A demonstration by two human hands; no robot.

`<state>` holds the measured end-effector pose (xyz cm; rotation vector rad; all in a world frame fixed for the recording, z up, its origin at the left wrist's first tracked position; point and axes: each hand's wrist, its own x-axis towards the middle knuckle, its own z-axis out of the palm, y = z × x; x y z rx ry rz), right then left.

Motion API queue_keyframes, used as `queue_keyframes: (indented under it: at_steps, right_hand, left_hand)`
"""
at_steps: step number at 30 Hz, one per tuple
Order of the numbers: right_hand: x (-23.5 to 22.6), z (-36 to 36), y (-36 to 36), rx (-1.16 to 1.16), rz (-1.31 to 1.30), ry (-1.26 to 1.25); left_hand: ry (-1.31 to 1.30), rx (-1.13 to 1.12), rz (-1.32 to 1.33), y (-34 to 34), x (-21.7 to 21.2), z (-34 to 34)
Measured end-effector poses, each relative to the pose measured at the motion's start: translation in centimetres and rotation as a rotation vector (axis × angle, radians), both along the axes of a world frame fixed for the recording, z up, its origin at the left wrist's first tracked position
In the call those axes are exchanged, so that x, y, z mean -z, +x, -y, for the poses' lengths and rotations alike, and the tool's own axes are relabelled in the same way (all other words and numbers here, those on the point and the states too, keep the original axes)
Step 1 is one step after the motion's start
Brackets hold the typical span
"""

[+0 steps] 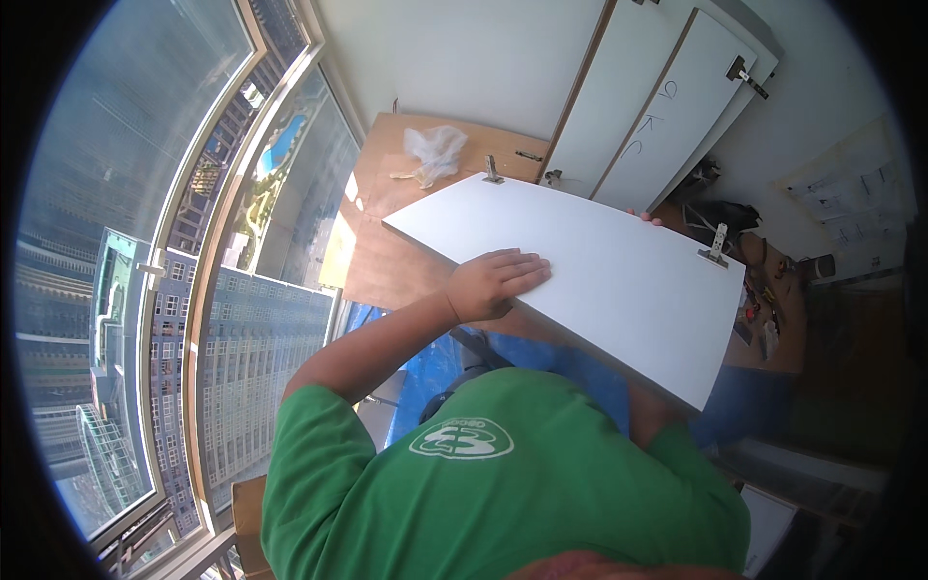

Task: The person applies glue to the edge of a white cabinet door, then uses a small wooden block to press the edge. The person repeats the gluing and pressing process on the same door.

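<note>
Just in front of the person's chest slants a white cabinet door (619, 275), between the two hands. The left hand (499, 283) lies open on its face at the near edge, fingers together. The right arm passes beneath, and the right hand (646, 218), mostly hidden, grips the far edge with its fingertips. Two metal hinges (714, 247) stand along that edge. Beyond, a clear plastic bag (436, 150) lies on the brown surface (387, 266).
</note>
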<state>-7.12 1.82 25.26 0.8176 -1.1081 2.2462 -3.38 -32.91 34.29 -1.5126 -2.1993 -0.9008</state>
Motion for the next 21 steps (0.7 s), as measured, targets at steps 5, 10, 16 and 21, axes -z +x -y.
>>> queue_keyframes:
  at_steps: [5, 10, 16, 21]
  right_hand:
    - [0.4, 1.4, -0.4, 0.137, 0.109, 0.106]
    - [0.6, 2.7, -0.2, 0.131, 0.195, 0.085]
    - [-0.4, 2.7, 0.5, 0.093, 0.347, -0.061]
    - [-3.8, 1.6, 6.0, -0.117, 0.566, -0.387]
  left_hand:
    - [-0.035, -0.012, 0.030, -0.2, 0.7, 1.7]
    - [-0.071, -0.041, 0.049, -0.6, 1.2, 2.9]
    - [-0.066, -0.062, 0.038, -0.3, 2.5, 1.9]
    - [-0.037, -0.051, 0.053, 0.5, 3.6, 0.7]
